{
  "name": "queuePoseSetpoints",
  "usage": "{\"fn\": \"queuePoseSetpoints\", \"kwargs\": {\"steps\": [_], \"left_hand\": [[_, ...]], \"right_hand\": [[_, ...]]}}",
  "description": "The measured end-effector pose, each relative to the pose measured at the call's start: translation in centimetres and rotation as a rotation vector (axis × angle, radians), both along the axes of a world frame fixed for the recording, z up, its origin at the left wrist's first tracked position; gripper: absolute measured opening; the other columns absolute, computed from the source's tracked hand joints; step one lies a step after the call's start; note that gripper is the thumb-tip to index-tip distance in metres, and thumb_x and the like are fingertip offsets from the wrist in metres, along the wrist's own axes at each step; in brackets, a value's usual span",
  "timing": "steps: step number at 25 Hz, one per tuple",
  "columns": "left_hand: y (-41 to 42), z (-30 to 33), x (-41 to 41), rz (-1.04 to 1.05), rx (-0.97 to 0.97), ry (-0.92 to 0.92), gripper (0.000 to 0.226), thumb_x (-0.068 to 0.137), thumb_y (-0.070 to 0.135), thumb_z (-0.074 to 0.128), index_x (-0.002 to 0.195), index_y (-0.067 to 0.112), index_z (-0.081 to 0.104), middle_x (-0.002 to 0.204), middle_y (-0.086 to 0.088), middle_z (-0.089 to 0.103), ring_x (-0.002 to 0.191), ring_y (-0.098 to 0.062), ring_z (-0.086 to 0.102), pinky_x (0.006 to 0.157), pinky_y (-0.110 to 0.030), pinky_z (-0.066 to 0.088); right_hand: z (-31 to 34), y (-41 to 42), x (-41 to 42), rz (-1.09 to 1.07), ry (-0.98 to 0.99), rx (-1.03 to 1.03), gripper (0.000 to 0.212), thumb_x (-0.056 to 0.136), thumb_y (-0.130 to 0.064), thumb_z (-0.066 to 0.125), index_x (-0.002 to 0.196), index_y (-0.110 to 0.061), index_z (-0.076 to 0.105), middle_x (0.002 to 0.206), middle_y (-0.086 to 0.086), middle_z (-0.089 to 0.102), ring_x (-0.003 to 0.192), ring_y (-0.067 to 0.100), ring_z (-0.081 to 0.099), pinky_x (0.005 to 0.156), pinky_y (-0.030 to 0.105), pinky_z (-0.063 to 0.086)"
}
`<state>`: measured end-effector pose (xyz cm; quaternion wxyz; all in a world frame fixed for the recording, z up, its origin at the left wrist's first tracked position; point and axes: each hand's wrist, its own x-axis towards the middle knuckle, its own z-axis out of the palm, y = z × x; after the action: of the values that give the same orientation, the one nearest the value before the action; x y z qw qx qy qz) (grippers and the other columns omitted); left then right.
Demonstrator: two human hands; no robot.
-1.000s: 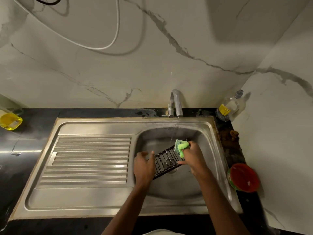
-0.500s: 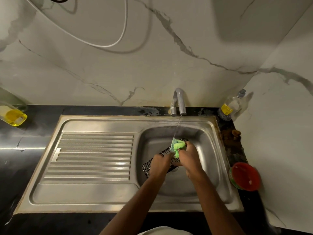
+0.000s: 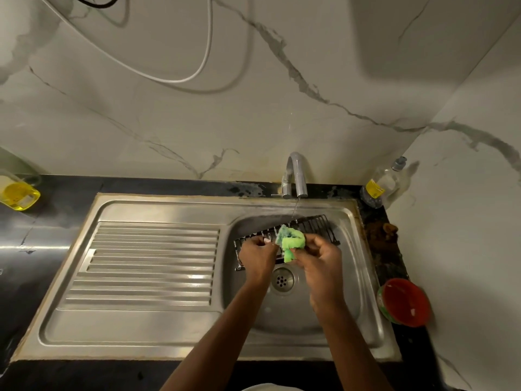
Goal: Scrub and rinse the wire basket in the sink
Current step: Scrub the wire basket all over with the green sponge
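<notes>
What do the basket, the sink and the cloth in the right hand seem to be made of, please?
Basket: thin dark wire, probably coated metal, an open grid of bars. Sink: brushed steel by its dull grey sheen and pressed ribs. Cloth: soft bright green fabric or sponge; it crumples in the right hand.

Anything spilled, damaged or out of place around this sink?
Yes: brown grime is crusted on the dark counter along the sink rim's right edge, and the rim edge beside it looks stained. The wire basket and green sponge in the hands look normal.

The wire basket (image 3: 307,227) spans the basin beneath the tap (image 3: 296,173); the ribbed drainboard (image 3: 146,263) lies open.
</notes>
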<state>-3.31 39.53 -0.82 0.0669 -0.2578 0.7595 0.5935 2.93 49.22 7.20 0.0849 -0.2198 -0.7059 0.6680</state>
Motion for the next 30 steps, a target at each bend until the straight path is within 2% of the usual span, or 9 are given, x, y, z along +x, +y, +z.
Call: {"fn": "queuePoseSetpoints", "kwargs": {"steps": [2,5,7,11,16,19,22,26,30], "left_hand": [[0.9,0.2,0.2,-0.003,-0.062,0.020,0.010,0.072,0.012,0.069,0.064,0.007,0.068,0.058,-0.005,0.066,0.054,-0.017,0.053,0.057,-0.033,0.044],[1.4,-0.5,0.5,-0.022,-0.071,-0.011,0.022,0.077,0.020,0.081,0.064,0.010,0.068,0.058,0.000,0.065,0.053,-0.014,0.053,0.058,-0.033,0.042],[0.7,-0.8,0.8,-0.007,-0.021,-0.023,0.037,0.076,0.032,0.088,0.060,0.011,0.062,0.055,0.002,0.058,0.050,-0.012,0.046,0.056,-0.030,0.039],[-0.9,-1.2,0.7,-0.009,0.078,-0.022,0.040,0.078,0.033,0.089,0.063,0.013,0.058,0.056,0.001,0.054,0.055,-0.015,0.043,0.060,-0.030,0.042],[-0.8,-1.4,0.9,0.060,0.110,-0.018,0.038,0.082,0.035,0.082,0.060,0.012,0.060,0.057,-0.001,0.058,0.059,-0.018,0.054,0.057,-0.034,0.047],[-1.4,-1.5,1.1,0.086,0.130,-0.056,0.036,0.068,0.041,0.080,0.064,0.006,0.069,0.060,-0.006,0.068,0.062,-0.020,0.063,0.061,-0.041,0.057],[-1.7,-1.0,1.3,0.041,0.136,-0.057,0.030,0.078,0.014,0.078,0.058,0.012,0.057,0.053,0.002,0.053,0.058,-0.015,0.048,0.060,-0.038,0.049],[-1.8,-0.8,1.5,0.048,0.138,-0.026,0.032,0.084,-0.003,0.063,0.060,0.014,0.050,0.056,0.002,0.047,0.058,-0.012,0.040,0.058,-0.031,0.039],[-1.1,-1.1,1.5,0.073,0.165,-0.001,0.009,0.074,0.006,0.058,0.067,0.000,0.057,0.061,-0.005,0.056,0.063,-0.019,0.050,0.060,-0.037,0.042]], "right_hand": [[0.3,-1.0,0.6,-0.060,0.057,0.219,0.027,0.083,-0.003,0.076,0.100,-0.024,0.074,0.087,-0.009,0.075,0.085,0.003,0.072,0.077,0.028,0.061],[0.8,-1.5,0.5,-0.139,0.152,0.338,0.029,0.085,-0.002,0.074,0.111,-0.016,0.072,0.095,-0.014,0.072,0.086,-0.001,0.070,0.073,0.019,0.059],[0.5,1.2,-0.7,-0.230,0.138,0.376,0.039,0.087,-0.005,0.073,0.123,-0.016,0.066,0.105,-0.008,0.071,0.088,0.004,0.071,0.071,0.023,0.061],[-2.2,6.0,-3.0,-0.202,0.039,0.574,0.046,0.086,-0.005,0.073,0.130,-0.017,0.064,0.120,0.006,0.071,0.099,0.017,0.072,0.074,0.037,0.064],[-2.5,1.0,-1.7,-0.048,0.181,0.806,0.041,0.086,-0.004,0.070,0.125,-0.018,0.069,0.116,0.002,0.069,0.104,0.019,0.065,0.085,0.032,0.058],[-3.1,1.0,-0.8,-0.017,0.254,0.815,0.038,0.086,-0.007,0.071,0.123,-0.017,0.071,0.112,0.001,0.069,0.101,0.016,0.063,0.084,0.028,0.055],[-4.1,3.8,-1.4,-0.122,0.172,0.721,0.036,0.085,-0.013,0.073,0.121,-0.014,0.070,0.112,0.006,0.071,0.101,0.018,0.066,0.080,0.028,0.057],[-4.0,4.9,-2.0,-0.269,0.073,0.711,0.033,0.084,0.000,0.073,0.116,-0.005,0.070,0.105,0.012,0.074,0.094,0.025,0.071,0.076,0.026,0.054],[-2.9,-1.2,0.0,0.002,0.322,0.839,0.031,0.083,0.001,0.067,0.113,-0.006,0.071,0.109,0.008,0.070,0.100,0.019,0.062,0.087,0.026,0.050]]}}
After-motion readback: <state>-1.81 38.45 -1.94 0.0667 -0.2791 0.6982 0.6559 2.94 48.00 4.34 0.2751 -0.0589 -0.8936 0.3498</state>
